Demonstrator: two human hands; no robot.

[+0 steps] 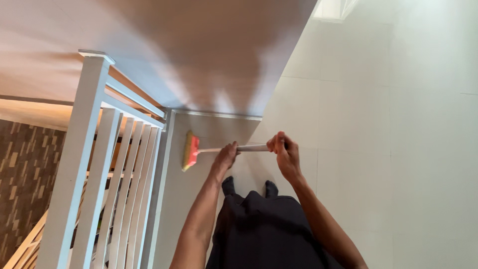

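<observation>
A broom (199, 151) with a thin, pale, round stick and a flat red head edged in short yellowish bristles lies nearly level across the middle of the view, its head close to the white railing (124, 164). The railing is made of smooth, painted, square-edged slats set between a thick post with a flat cap and a narrower upright; through the gaps show warm wooden steps and, further left, a wall (25, 164) of dark mottled tiles. The floor (388, 149) is pale, glossy and laid in large square tiles, with a soft glare across it; a tan, matte surface fills the top of the view. The bristles are seen edge-on, so their length is hard to judge, and the stick's far end is hidden inside the right hand (285, 152). The left hand (225, 155) wraps the stick nearer the head, knuckles up, forearm reaching straight forward. The right hand is closed around the stick's end, wrist bent inward. Dark clothing (264, 229) and two dark-socked feet sit below the hands; both elbows are cut off by the bottom edge.
</observation>
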